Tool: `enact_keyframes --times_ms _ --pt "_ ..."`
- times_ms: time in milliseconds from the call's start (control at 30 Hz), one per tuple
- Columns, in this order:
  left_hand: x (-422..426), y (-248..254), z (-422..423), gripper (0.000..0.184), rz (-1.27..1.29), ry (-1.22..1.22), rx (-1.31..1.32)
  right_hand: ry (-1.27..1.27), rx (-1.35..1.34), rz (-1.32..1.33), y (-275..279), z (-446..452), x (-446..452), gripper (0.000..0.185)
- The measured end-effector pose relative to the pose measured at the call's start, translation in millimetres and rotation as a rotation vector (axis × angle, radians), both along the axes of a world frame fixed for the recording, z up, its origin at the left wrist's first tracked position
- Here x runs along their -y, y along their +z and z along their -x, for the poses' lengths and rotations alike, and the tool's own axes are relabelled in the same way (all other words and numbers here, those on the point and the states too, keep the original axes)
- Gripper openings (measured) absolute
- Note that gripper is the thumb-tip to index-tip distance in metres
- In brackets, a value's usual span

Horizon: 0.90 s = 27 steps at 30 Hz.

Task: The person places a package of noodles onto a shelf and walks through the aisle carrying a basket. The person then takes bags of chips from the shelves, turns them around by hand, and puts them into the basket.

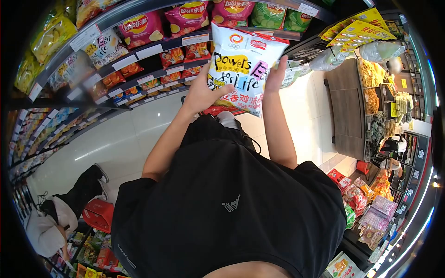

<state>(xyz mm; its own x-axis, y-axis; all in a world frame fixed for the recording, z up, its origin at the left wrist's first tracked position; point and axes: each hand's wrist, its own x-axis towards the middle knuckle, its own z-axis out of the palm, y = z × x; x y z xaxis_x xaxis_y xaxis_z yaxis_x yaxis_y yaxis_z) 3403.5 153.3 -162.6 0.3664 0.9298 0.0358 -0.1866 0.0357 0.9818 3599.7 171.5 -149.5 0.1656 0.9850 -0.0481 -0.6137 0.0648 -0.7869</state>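
A white snack bag (238, 67) with black, yellow and pink lettering is held up in front of the lower shelves, its printed face towards me. My left hand (206, 91) grips its left edge, thumb lying across the front. At the bag's right edge is my right hand (276, 76), fingers pointing up along the side and partly hidden behind the bag. Behind and above the bag stand pink Lay's bags (187, 18) and green chip bags (269, 16) on the shelf.
A person in a white top (48, 231) is at the lower left near a red basket (98, 215). Shelves (111, 60) curve across the upper left. A wooden display stand (346, 109) is on the right, with pale floor (301, 120) beside it.
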Motion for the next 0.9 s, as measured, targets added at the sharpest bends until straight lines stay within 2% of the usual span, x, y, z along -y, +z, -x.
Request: enact_keyframes --times_ms 33,67,100,167,200,367,500,633,900 --pt "-1.4 -0.2 2.2 0.072 0.001 0.0 0.0 0.135 -0.079 0.026 6.5 -3.8 3.2 0.083" --pt "-2.7 0.3 4.5 0.072 -0.004 0.008 -0.032 0.231 -0.065 -0.116 6.7 -9.7 4.0 0.072" --pt "-4.3 0.3 6.3 0.072 -0.009 0.016 -0.064 0.232 -0.065 -0.115 7.8 -9.0 4.5 0.072" --pt "-5.5 -4.4 6.3 0.072 -0.008 0.019 -0.078 0.16 0.347 0.003 16.2 -3.3 8.2 0.055" --pt "-5.9 -6.1 5.8 0.073 -0.03 0.03 -0.096 0.146 0.267 0.061 21.0 1.1 7.7 0.046" --pt "-5.7 -14.2 5.7 0.075 -0.083 0.065 -0.157 0.062 0.318 0.086 25.7 8.8 2.4 0.043" --pt "-1.9 -9.5 3.3 0.074 -0.055 0.05 -0.073 0.017 0.393 0.086 27.3 8.3 0.9 0.039" --pt "-1.1 -8.5 0.9 0.072 -0.051 0.057 -0.014 -0.014 0.381 0.064 20.9 6.2 -1.6 0.037" --pt "-0.7 -8.7 -2.8 0.068 -0.035 0.058 -0.067 -0.033 0.283 0.083 20.2 3.0 -3.2 0.036"
